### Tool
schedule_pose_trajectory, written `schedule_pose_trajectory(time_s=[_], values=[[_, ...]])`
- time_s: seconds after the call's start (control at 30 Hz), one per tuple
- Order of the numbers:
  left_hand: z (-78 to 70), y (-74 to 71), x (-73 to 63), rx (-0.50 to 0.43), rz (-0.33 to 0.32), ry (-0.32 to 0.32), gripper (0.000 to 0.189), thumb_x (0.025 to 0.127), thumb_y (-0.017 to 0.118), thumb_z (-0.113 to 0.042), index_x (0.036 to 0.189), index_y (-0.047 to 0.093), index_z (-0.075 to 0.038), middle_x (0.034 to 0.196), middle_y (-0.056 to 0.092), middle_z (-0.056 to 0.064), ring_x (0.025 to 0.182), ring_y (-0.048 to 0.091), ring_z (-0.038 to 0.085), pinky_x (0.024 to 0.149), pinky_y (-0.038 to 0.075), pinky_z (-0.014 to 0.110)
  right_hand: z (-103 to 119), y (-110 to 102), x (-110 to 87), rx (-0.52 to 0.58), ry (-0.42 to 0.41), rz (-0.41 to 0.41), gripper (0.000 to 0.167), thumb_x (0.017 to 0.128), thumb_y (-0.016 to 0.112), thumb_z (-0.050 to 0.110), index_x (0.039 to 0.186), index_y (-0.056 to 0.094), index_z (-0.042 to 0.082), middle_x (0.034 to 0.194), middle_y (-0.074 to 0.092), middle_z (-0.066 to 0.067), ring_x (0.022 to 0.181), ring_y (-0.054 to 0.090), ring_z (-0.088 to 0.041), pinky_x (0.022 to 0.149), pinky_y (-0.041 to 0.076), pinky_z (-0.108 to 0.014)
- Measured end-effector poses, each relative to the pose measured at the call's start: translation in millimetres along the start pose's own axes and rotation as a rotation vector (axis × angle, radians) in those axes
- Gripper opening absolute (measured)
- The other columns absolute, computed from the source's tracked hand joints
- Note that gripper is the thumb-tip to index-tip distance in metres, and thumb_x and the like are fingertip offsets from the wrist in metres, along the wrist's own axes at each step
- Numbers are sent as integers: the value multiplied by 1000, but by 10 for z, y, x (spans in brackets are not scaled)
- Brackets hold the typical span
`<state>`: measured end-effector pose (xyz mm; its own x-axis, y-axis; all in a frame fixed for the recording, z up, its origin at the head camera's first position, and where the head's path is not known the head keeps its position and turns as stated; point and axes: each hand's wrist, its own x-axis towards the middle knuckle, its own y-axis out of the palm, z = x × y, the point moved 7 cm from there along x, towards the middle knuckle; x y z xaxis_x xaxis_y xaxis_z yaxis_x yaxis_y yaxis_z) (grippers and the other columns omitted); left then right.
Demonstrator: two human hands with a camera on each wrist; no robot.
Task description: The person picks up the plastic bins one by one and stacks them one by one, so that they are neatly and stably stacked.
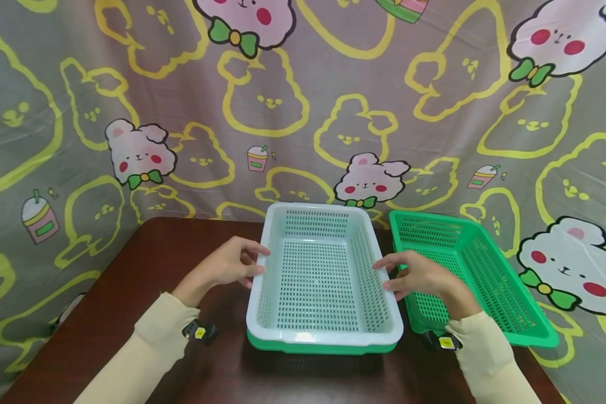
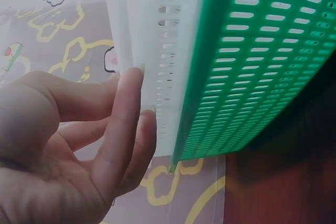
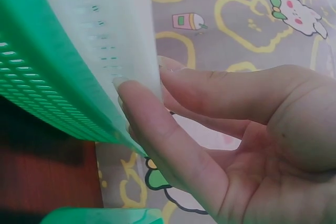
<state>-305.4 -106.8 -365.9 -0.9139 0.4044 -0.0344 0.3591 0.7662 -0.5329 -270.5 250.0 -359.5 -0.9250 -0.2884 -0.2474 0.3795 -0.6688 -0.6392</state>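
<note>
In the head view a white plastic basket with slotted walls and floor sits nested in a green basket of similar size. My left hand pinches the white basket's left rim between thumb and fingers. On the opposite side, my right hand holds the right rim in the same way. From the left wrist view, fingers lie against the outside of the white wall, above the green basket's edge. The right wrist view has the thumb on the rim and fingers beneath it.
A second green basket lies to the right, behind my right forearm. Everything stands on a dark red-brown table. A grey cloth with cartoon rabbits hangs behind and beside the table.
</note>
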Motion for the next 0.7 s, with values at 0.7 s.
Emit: schedule_pose_trajectory(time_s=[0.7], values=[[75, 38, -4, 7, -7, -11, 42, 90, 78, -3, 130, 67, 1, 100, 67, 17, 76, 70, 20, 61, 65, 36, 12, 38, 28, -46, -31, 7, 49, 86, 82, 8, 131, 65, -1, 107, 60, -18, 84, 72, -23, 71, 67, -42]])
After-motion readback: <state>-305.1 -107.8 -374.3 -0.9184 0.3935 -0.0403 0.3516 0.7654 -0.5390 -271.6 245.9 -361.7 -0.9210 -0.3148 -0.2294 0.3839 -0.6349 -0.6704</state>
